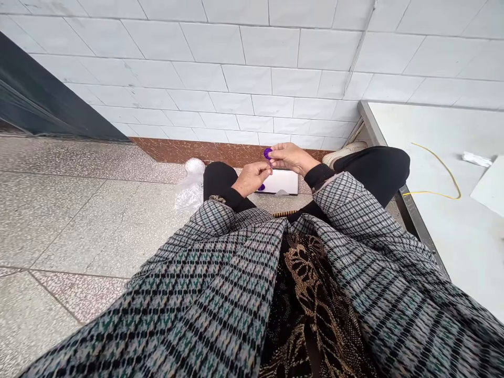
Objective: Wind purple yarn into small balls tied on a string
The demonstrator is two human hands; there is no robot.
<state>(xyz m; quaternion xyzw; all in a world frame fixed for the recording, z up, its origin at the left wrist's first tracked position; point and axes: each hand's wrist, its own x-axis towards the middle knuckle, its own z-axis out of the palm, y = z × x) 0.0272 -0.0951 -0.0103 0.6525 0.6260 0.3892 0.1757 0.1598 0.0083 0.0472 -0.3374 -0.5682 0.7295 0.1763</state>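
Observation:
My right hand (289, 156) pinches a small purple round piece (268, 153) at its edge, with a textured look. Close beside it, just below and to the left, my left hand (252, 177) has its thumb and fingertips pressed together. A trace of purple shows near those fingertips, too small to name. Under the hands lies a white rectangular board or box lid (285, 181) with a dark edge. A second purple piece (261, 187) shows at its left end, partly covered by my left hand. A small grey shape (281, 192) sits at its near edge.
A clear plastic bag (189, 193) with a white ball-shaped bundle (195, 166) rests on the floor left of my knee. At right stands a white table (444, 226) with a yellow cord (452, 176) and white paper (490, 184). A tiled wall (252, 79) rises in front.

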